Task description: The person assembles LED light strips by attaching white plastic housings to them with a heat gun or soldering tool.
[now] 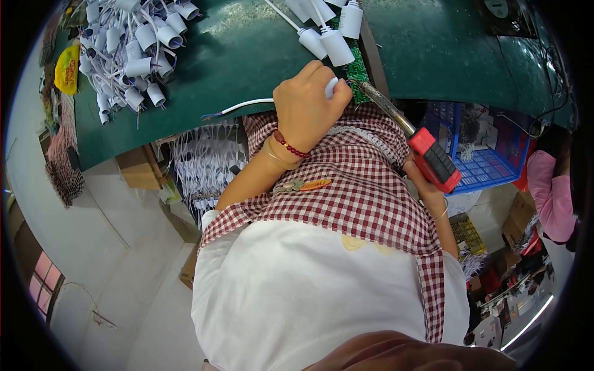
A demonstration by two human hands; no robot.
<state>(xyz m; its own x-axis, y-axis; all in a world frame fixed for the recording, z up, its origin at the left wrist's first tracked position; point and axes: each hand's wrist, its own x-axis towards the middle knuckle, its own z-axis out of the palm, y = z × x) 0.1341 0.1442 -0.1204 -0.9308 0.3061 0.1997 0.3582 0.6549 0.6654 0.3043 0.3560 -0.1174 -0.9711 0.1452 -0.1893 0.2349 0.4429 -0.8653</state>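
Note:
My left hand (307, 105) is closed around a white lamp socket (332, 87) at the edge of the green table mat (247, 43); a white cable (247, 105) trails left from it. My right hand (427, 182) grips a soldering iron (433, 159) by its red and black handle. The iron's metal tip (365, 88) points up-left and meets a green circuit strip (356, 68) beside the held socket. Beads and a bangle circle my left wrist.
A heap of white sockets with cables (133, 46) lies at the mat's far left. More sockets (328, 28) rest at top centre. A blue plastic crate (489, 157) stands under the table at right. A person in pink (550, 191) is at the right edge.

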